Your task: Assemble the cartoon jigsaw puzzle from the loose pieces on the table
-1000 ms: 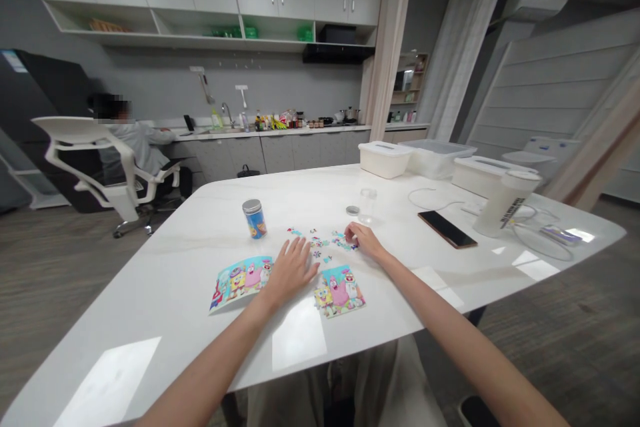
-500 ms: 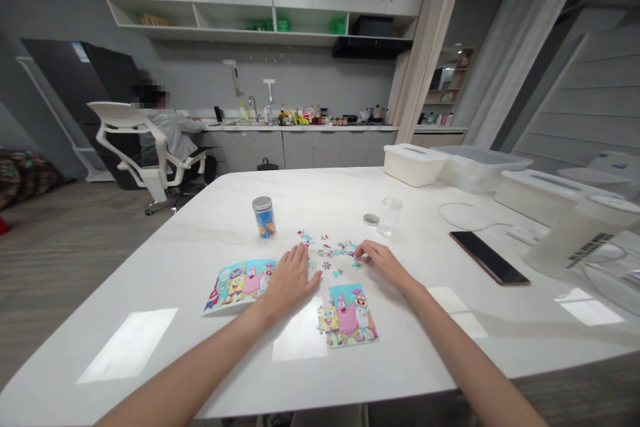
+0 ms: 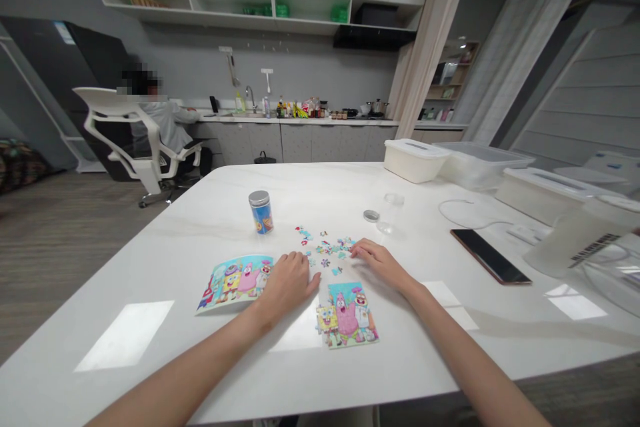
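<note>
My left hand (image 3: 290, 282) rests palm down on the table, thumb spread away from the fingers, between a curved picture sheet (image 3: 240, 282) and the loose jigsaw pieces (image 3: 326, 263). Its fingertips are near the pieces. My right hand (image 3: 380, 263) reaches to the right edge of the small heap of jigsaw pieces (image 3: 340, 247), index finger and thumb a little apart; no piece shows clearly between them. Closer to me lies a partly assembled cartoon jigsaw puzzle (image 3: 347, 315), with a pink figure in the middle and a yellow square one at its uneven left side.
A blue-labelled jar (image 3: 261, 213) with a silver lid stands beyond the sheet. A clear jar (image 3: 390, 215) and its lid (image 3: 371, 215) are behind my right hand. To the right are a phone (image 3: 489, 256), a cable, a pitcher (image 3: 575, 237) and storage boxes (image 3: 416, 161). Someone sits far left.
My left hand's fingers have drawn back and bent slightly. My right hand has shifted slightly left at the heap. The camera view has also moved a little.
</note>
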Available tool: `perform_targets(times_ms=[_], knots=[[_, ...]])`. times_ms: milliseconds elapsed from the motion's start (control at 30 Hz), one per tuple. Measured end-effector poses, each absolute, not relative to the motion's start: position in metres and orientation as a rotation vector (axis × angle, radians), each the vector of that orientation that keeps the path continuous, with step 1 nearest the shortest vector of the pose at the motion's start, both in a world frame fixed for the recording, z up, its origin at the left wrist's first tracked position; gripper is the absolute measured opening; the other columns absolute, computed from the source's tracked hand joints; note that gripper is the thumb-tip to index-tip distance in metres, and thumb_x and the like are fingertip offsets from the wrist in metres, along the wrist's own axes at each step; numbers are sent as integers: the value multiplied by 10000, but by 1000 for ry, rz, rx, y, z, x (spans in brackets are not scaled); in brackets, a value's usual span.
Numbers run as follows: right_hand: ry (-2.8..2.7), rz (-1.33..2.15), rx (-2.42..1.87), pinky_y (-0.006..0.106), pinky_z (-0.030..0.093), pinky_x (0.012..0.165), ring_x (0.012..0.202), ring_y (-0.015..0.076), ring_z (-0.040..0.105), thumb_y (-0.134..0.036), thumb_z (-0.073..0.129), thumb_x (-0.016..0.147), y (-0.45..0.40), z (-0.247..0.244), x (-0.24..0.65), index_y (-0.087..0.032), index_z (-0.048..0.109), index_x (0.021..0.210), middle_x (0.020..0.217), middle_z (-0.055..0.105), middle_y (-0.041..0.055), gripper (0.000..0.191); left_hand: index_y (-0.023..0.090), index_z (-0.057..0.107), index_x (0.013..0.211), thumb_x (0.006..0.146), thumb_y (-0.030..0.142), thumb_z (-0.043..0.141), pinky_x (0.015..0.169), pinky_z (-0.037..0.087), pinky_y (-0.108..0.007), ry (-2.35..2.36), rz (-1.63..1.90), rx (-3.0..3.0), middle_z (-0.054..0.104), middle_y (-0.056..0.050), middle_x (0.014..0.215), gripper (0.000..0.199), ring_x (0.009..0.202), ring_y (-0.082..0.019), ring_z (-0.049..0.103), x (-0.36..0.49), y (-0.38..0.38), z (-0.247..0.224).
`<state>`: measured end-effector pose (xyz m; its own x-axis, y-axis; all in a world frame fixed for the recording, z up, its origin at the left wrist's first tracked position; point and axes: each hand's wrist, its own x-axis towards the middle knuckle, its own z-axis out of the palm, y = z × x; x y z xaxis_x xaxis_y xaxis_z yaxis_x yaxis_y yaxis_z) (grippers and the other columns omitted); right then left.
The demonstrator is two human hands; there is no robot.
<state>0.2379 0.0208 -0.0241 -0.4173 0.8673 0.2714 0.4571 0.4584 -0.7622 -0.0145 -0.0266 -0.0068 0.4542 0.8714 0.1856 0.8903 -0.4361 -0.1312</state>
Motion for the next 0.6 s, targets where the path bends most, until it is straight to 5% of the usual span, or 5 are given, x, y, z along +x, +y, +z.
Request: perform_targets(times_ms=[300, 467, 600], knots=[[-2183, 934, -1008, 396, 453, 915, 939, 216, 632, -436, 368, 1008, 7, -18, 224, -229, 682, 879, 926, 709, 54, 398, 87, 611, 1133, 958, 449, 424, 829, 480, -435, -1454, -212, -2472, 645, -195, 1131, 444, 1046, -319, 579, -14, -25, -8], [-2179, 793, -1028, 455, 438, 1004, 1120, 235, 597, -409, 425, 992, 9, -24, 223, -245, 677, 971, 1177, 682, 80, 302, 122, 647, 947, 959, 351, 395, 840, 453, -457, -1294, -235, -2614, 661, -153, 938, 341, 928, -306, 604, -17, -30, -8], [-2249, 750, -943, 456, 427, 1029, 1111, 228, 605, -408, 423, 997, 9, -21, 222, -248, 703, 956, 1131, 703, 76, 325, 122, 637, 971, 959, 354, 392, 848, 447, -462, -1257, -240, -2628, 654, -152, 953, 338, 934, -309, 600, -20, -30, -11]])
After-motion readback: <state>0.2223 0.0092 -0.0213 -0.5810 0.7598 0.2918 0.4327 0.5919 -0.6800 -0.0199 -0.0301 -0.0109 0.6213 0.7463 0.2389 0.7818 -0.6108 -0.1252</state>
